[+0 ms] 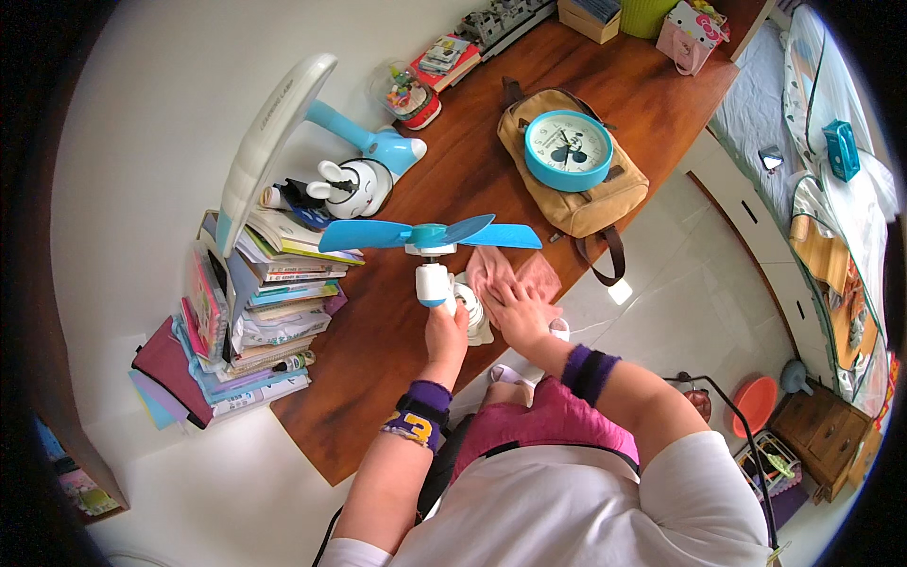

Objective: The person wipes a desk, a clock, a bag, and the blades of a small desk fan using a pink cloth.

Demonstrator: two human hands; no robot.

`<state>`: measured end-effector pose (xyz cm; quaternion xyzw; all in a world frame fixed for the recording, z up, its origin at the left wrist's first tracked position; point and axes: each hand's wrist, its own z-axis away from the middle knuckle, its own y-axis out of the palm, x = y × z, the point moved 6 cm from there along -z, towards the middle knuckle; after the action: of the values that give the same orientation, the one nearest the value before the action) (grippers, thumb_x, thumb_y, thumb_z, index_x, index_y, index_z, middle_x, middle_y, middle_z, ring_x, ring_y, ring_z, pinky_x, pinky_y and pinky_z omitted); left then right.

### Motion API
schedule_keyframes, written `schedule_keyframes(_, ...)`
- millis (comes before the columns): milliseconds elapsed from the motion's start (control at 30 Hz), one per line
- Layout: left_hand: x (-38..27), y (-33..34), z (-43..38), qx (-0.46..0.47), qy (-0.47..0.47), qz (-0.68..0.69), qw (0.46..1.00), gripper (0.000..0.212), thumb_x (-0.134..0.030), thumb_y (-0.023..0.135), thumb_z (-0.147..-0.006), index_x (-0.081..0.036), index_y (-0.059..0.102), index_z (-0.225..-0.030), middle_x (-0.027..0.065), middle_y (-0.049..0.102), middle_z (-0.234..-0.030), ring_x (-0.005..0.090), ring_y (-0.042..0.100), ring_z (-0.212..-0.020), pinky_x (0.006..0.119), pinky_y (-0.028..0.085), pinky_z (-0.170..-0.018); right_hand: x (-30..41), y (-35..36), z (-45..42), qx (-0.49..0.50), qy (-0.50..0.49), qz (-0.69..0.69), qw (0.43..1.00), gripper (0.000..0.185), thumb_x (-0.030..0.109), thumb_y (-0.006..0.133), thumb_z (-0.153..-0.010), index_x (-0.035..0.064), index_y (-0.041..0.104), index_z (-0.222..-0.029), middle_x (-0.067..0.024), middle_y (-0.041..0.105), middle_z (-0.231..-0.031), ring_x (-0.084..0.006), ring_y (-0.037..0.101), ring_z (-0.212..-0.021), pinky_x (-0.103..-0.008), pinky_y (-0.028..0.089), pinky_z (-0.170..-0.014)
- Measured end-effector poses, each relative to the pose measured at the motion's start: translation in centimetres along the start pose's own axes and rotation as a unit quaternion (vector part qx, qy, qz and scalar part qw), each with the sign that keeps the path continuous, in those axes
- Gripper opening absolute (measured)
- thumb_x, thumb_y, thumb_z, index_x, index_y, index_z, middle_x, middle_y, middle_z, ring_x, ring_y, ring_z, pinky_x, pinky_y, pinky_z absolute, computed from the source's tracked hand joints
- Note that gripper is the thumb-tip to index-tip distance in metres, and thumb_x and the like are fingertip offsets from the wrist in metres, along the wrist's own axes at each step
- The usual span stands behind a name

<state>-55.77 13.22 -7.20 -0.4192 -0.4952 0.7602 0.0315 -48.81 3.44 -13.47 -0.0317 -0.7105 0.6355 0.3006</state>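
Note:
My left hand (446,334) grips the white neck of a small electric fan, below its motor housing (432,283). Blue fan blades (510,236) stand bare at the top, with no guard around them. Beside the neck is the fan's white base (476,312), partly covered by my left hand. Flat on a pink cloth (538,273) lies my right hand (521,315), fingers spread, at the front edge of the wooden desk (397,361). Whether its fingers pinch the cloth is hidden.
A blue wall clock (569,150) rests on a tan backpack (616,191), whose strap hangs over the desk edge. Stacked books (283,305), a white rabbit figure (354,190) and a desk lamp (273,142) line the wall. A snow globe (407,96) stands farther back.

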Motion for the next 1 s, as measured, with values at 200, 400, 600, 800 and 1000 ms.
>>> schedule_keyframes(200,0.2,0.1,0.1,-0.013,0.034,0.02,0.999,0.048,-0.019,0.051,-0.085,0.004,0.035,-0.124,0.0273,0.051,-0.114,0.0422,0.05,-0.104,0.045,0.042,-0.085,0.5,-0.8,0.6,-0.006,0.001,0.011,1.0,0.05,0.023,0.05,-0.078,0.0143,0.044,-0.126,-0.0055,0.042,-0.125,-0.024,0.037,-0.116,-0.0427,0.038,-0.086)
schedule_keyframes(400,0.1,0.2,0.1,-0.015,0.006,0.007,1.0,0.046,-0.017,0.05,-0.085,0.002,0.036,-0.124,0.0259,0.051,-0.115,0.0407,0.05,-0.104,0.044,0.043,-0.084,0.2,-0.7,-1.4,-0.022,0.025,-0.017,0.999,0.048,0.023,0.05,-0.077,0.0124,0.046,-0.124,-0.0065,0.045,-0.121,-0.0234,0.039,-0.113,-0.0441,0.04,-0.085)
schedule_keyframes(600,0.3,0.0,0.2,-0.017,0.006,0.019,1.0,0.046,-0.017,0.049,-0.085,0.003,0.035,-0.124,0.0262,0.049,-0.117,0.0403,0.049,-0.107,0.043,0.041,-0.087,1.5,-0.9,4.1,0.001,-0.033,0.017,0.999,0.047,0.023,0.052,-0.076,0.0125,0.049,-0.122,-0.0052,0.046,-0.121,-0.024,0.041,-0.111,-0.0423,0.04,-0.083)
schedule_keyframes(800,-0.1,0.0,-0.1,-0.029,0.05,0.026,0.998,0.047,-0.018,0.048,-0.085,0.002,0.033,-0.126,0.0255,0.049,-0.118,0.0397,0.048,-0.108,0.043,0.04,-0.089,-0.5,1.2,6.4,-0.025,-0.052,-0.219,0.974,0.039,0.009,0.055,-0.073,0.0136,0.059,-0.112,-0.0086,0.052,-0.112,-0.0298,0.05,-0.101,-0.0364,0.045,-0.084)
schedule_keyframes(1000,-0.3,0.0,-0.1,-0.017,0.072,0.048,0.996,0.05,-0.017,0.048,-0.086,0.003,0.029,-0.128,0.0269,0.047,-0.12,0.0407,0.047,-0.11,0.043,0.04,-0.089,2.6,1.6,5.9,-0.082,0.03,-0.241,0.967,0.049,0.006,0.058,-0.069,0.0071,0.052,-0.118,-0.0139,0.046,-0.118,-0.0327,0.046,-0.106,-0.0379,0.043,-0.085)
